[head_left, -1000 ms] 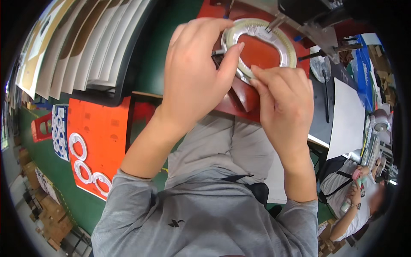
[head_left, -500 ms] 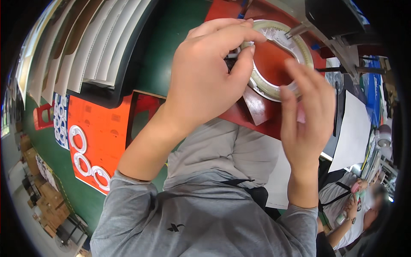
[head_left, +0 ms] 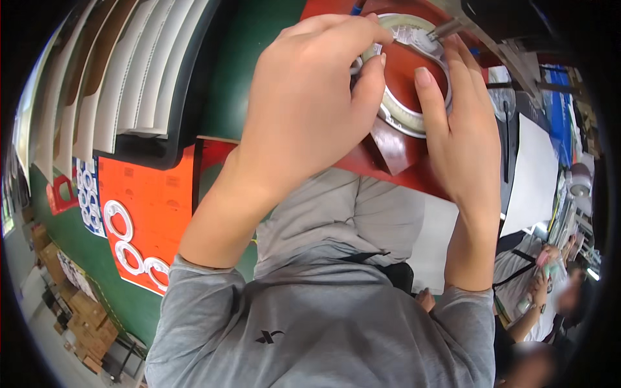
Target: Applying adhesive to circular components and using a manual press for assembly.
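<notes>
A white ring-shaped plastic part [head_left: 401, 115] with a cream inner band lies over a red work surface [head_left: 352, 161]. My left hand [head_left: 310, 97] grips its left edge between thumb and bent fingers; a small pale piece shows beside these fingers, too covered to name. On the opposite side, my right hand [head_left: 469, 139] has its fingers along the outer rim and its thumb over the opening, around the rim. A metal rod [head_left: 446, 29] reaches down to the ring's upper right. Just below the ring is a shiny flat plate [head_left: 391, 149].
Left of me, several white rings [head_left: 129, 257] lie on an orange board [head_left: 152, 184]. A black rack [head_left: 145, 150] of upright pale dividers stands beyond it. A machine frame [head_left: 511, 55] is close to my right hand. Another person [head_left: 530, 284] sits at the lower right.
My right hand has moved up to the ring's right rim, where it was apart and blurred before. My left hand keeps its grip. The whole view has shifted slightly.
</notes>
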Demonstrator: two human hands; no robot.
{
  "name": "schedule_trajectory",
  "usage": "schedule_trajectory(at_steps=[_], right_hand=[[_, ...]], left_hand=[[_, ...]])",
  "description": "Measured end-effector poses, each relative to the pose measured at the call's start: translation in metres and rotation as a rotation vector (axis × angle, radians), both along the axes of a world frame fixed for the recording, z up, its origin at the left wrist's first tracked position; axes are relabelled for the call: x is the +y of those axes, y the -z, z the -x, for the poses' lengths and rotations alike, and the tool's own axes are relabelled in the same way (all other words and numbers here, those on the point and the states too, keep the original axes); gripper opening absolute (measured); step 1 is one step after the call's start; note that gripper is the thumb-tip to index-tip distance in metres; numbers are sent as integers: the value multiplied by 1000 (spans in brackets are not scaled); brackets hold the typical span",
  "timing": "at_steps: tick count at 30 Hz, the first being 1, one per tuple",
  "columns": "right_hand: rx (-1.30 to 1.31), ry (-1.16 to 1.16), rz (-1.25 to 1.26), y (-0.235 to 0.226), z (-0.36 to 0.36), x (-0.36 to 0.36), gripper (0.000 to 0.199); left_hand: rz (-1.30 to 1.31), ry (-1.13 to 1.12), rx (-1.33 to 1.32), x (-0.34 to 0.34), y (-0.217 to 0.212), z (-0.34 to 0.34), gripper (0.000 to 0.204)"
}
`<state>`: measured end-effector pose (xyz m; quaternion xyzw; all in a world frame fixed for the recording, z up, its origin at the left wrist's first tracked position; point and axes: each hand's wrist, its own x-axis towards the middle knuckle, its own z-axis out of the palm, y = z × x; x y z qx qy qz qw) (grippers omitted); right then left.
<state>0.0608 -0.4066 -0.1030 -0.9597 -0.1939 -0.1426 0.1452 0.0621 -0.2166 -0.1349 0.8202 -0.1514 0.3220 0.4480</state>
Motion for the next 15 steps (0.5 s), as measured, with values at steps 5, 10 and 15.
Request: schedule_trajectory(at_steps=[5, 10, 15], right_hand=[[-29, -18, 18, -3, -6, -8, 58], [-26, -41, -46, 13, -3, -7, 59], [-21, 28, 1, -4, -4, -7, 57]], left_hand=[[-52, 42, 0, 0, -10, 0, 18], [-24, 26, 9, 2, 1, -4, 20], [-91, 45, 167, 1, -30, 7, 18]])
